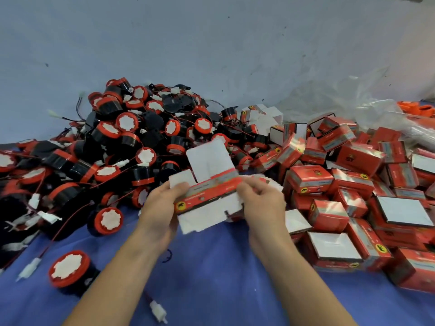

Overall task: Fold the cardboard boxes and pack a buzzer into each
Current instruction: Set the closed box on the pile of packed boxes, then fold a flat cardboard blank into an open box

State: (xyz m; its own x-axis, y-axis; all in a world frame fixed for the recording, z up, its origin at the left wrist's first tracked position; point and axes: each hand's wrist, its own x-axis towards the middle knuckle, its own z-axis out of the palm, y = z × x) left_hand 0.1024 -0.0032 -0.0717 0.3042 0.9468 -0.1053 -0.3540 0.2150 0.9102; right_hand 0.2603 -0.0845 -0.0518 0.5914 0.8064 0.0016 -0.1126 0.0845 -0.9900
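You hold one flat red-and-white cardboard box (pixel 209 184), not yet folded, its white flaps spread open above and below the red printed band. Your left hand (pixel 162 203) pinches its left end with the thumb on top, and your right hand (pixel 261 201) pinches its right end with curled fingers, so the box spans the gap between both hands, just above the blue cloth (pixel 211 278). To your left lies a heap of round black buzzers with red caps (pixel 131 137), far too many to count, their thin red and black wires and white plugs tangled through it. Two loose buzzers sit apart from the heap, one near your left forearm (pixel 69 269) and one nearer the left hand (pixel 108 218). To your right is a pile of folded red boxes (pixel 353 184), dozens of them, some showing white faces. Behind that pile lies crumpled clear plastic sheeting (pixel 341 97), with orange plastic pieces (pixel 416 109) at the far right edge.
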